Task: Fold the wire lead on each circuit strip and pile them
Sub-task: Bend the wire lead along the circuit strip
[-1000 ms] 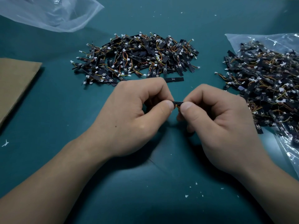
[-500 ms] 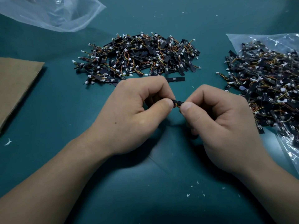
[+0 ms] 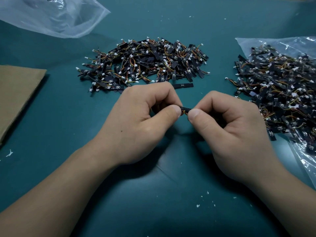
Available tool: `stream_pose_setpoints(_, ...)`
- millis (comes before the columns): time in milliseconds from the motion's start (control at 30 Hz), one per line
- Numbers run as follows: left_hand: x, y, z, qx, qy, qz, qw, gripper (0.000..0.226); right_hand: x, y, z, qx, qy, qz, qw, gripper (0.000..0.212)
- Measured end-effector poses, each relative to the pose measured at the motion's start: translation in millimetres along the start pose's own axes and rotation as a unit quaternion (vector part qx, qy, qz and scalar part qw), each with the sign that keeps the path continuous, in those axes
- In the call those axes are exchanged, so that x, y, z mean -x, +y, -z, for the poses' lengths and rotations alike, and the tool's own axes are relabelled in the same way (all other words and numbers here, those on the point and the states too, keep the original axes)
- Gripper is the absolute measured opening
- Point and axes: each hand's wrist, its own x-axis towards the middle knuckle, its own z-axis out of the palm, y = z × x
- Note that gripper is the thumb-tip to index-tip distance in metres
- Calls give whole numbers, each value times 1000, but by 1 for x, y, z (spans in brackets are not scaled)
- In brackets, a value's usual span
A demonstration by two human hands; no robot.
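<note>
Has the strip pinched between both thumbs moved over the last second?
No. The held strip sits the same gap below the lone strip at the near edge of the centre pile, pinched by left hand and right hand.

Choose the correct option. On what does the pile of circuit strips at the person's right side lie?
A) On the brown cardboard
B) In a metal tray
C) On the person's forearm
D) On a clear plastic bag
D: the right pile of circuit strips lies on a clear plastic bag, whose edges show around it, while the brown cardboard lies far away at the left edge.
</note>
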Motion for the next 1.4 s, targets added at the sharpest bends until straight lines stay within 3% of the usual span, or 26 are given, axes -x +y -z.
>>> stream_pose_setpoints(100,0,0,0,-2,4,-3,1000,13,0,0,1,-10,-17,4,1000,33)
stream_pose_setpoints(200,1,0,-1,-22,0,-15,1000,11,0,-1,3,-29,-85,21,996,45)
stream_pose_setpoints(333,2,1,-1,-13,1,-24,1000,20,2,0,4,-50,-126,29,990,43)
stream_pose_setpoints(400,0,0,-1,-20,34,-23,999,35,1,2,3,-94,-86,12,992,45)
stream_pose_setpoints(467,-2,-2,-1,-51,89,-11,995,34,-1,4,2,-145,-15,-1,989,47)
stream_pose_setpoints(567,-3,-5,-2,-118,126,3,985,29,-5,6,2,-255,91,-32,962,26)
stream_pose_setpoints(700,-1,-7,-5,-284,5,54,957,50,-5,8,2,-220,92,-25,971,19)
stream_pose_setpoints(767,1,-7,-9,-390,-62,41,918,59,-3,8,-1,-173,67,-13,982,19)
stream_pose_setpoints(833,2,-7,-11,-418,-76,22,905,58,-2,7,-2,-159,54,-12,986,19)
stream_pose_setpoints(1033,-1,-9,-9,-341,40,3,939,18,-2,7,-1,-123,80,-10,989,18)
stream_pose_setpoints(1133,-2,-12,-10,-319,59,7,946,16,-3,9,-2,-88,97,-21,991,6)
stream_pose_setpoints(1267,-3,-13,-8,-225,69,-28,971,16,-4,13,-3,-4,35,-74,997,27)
stream_pose_setpoints(1400,-4,-13,-5,-137,79,-35,987,16,-2,10,-5,59,-7,-53,997,9)
